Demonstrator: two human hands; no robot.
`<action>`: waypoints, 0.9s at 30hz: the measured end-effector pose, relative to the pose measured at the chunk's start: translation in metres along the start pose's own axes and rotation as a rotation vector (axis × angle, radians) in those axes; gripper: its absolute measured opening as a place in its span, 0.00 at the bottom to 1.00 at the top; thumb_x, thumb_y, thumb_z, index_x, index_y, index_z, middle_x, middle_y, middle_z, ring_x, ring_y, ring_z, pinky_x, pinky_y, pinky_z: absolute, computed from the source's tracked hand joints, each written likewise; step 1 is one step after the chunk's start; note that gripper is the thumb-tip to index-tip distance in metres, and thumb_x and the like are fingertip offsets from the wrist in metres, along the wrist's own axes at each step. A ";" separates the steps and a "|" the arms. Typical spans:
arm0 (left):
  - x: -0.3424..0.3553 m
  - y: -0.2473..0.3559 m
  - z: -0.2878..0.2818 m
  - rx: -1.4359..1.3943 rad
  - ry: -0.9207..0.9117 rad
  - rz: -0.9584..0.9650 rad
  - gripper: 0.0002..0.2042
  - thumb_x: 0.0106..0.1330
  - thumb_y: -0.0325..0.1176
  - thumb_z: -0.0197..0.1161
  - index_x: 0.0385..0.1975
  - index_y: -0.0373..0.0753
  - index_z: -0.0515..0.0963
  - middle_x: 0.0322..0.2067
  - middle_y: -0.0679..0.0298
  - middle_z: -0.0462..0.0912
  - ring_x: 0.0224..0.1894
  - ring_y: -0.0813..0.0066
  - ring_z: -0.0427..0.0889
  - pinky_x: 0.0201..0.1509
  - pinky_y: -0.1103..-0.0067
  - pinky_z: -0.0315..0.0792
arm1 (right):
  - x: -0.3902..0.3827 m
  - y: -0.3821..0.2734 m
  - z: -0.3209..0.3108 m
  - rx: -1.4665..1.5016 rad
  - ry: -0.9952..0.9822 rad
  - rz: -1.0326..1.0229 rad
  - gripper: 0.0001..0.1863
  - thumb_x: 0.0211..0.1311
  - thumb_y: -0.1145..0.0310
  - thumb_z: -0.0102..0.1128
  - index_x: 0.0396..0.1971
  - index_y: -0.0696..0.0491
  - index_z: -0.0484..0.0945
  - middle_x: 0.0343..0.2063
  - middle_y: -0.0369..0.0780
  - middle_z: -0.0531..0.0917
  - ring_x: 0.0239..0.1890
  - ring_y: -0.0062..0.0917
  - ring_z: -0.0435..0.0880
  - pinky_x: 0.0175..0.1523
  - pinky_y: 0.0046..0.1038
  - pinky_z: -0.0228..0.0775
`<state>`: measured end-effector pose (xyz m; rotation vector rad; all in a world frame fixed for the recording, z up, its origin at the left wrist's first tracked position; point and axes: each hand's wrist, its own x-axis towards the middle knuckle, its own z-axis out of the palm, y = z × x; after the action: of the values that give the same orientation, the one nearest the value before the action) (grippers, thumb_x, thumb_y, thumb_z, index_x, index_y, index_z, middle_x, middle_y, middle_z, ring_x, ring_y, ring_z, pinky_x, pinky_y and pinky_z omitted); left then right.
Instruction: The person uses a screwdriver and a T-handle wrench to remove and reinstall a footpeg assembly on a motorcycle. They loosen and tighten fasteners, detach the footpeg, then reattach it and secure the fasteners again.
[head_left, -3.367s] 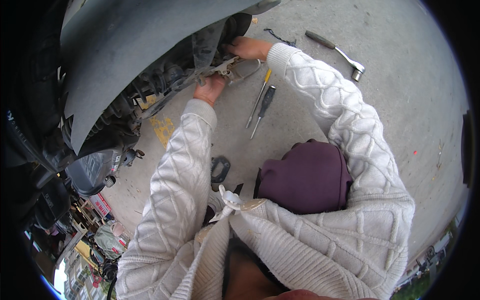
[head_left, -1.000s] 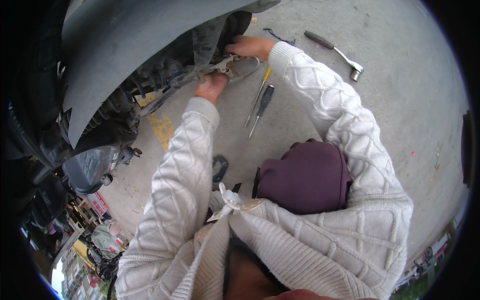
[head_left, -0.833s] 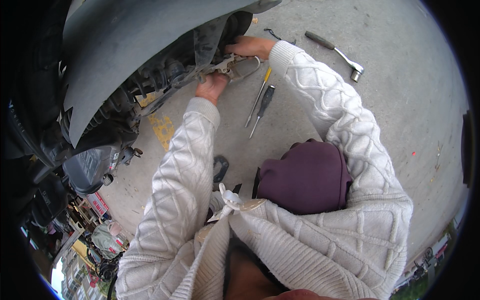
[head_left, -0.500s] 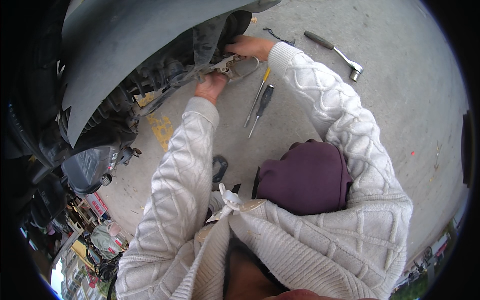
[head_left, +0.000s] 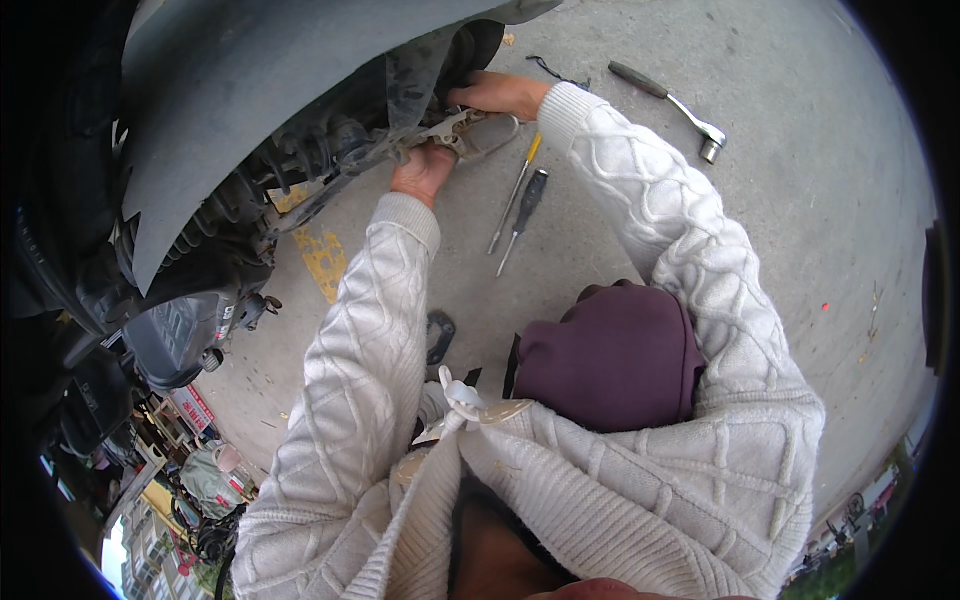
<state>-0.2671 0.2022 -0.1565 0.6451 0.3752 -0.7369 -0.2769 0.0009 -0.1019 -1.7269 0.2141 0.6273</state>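
Ahead of me is a scooter-like vehicle with a dark grey body panel [head_left: 270, 95] and a coil spring [head_left: 205, 225] under it. My left hand [head_left: 424, 172] reaches up beneath a dirty metal bracket [head_left: 450, 133] at the vehicle's end, touching it from below; its fingers are hidden behind the bracket. My right hand [head_left: 500, 93] reaches in above the bracket, beside the dark mudguard [head_left: 410, 88]. Its fingertips go out of sight behind the parts there, so what they touch cannot be made out. A looped metal rod [head_left: 512, 130] sticks out between the two hands.
On the concrete floor lie a yellow-handled screwdriver [head_left: 533, 148], a black-handled screwdriver [head_left: 532, 195] and a ratchet wrench with a socket [head_left: 690, 115]. A dark cord [head_left: 560, 75] lies beyond my right wrist. My purple-clad knee [head_left: 605, 355] is between my arms.
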 end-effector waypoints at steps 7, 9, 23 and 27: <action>0.009 0.010 -0.014 -0.180 -0.089 -0.094 0.18 0.67 0.39 0.50 0.54 0.38 0.68 0.55 0.61 0.71 0.55 0.64 0.69 0.61 0.68 0.63 | 0.004 -0.003 0.002 0.071 0.005 0.023 0.24 0.61 0.54 0.49 0.46 0.60 0.76 0.37 0.39 0.79 0.35 0.21 0.73 0.39 0.24 0.66; 0.008 0.007 -0.012 -0.126 -0.034 -0.055 0.19 0.66 0.41 0.52 0.53 0.38 0.69 0.55 0.62 0.71 0.56 0.63 0.69 0.62 0.67 0.62 | 0.003 -0.004 0.001 0.014 -0.033 -0.003 0.24 0.61 0.54 0.49 0.45 0.60 0.76 0.38 0.39 0.79 0.36 0.22 0.74 0.40 0.24 0.66; 0.006 0.007 -0.006 -0.189 -0.115 -0.076 0.18 0.67 0.38 0.51 0.54 0.38 0.69 0.55 0.61 0.71 0.55 0.63 0.70 0.63 0.67 0.62 | -0.002 -0.008 0.000 -0.056 0.006 0.001 0.25 0.60 0.54 0.50 0.45 0.60 0.77 0.42 0.44 0.80 0.41 0.27 0.76 0.47 0.28 0.66; 0.007 0.008 -0.012 -0.138 0.010 -0.034 0.18 0.67 0.38 0.51 0.54 0.38 0.69 0.55 0.60 0.71 0.56 0.63 0.69 0.64 0.67 0.60 | -0.004 -0.009 0.001 -0.112 0.031 -0.038 0.25 0.61 0.53 0.49 0.46 0.59 0.77 0.43 0.44 0.80 0.42 0.28 0.76 0.47 0.28 0.66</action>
<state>-0.2574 0.2114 -0.1658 0.5133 0.4429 -0.7340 -0.2764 0.0032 -0.0922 -1.8457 0.1697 0.5941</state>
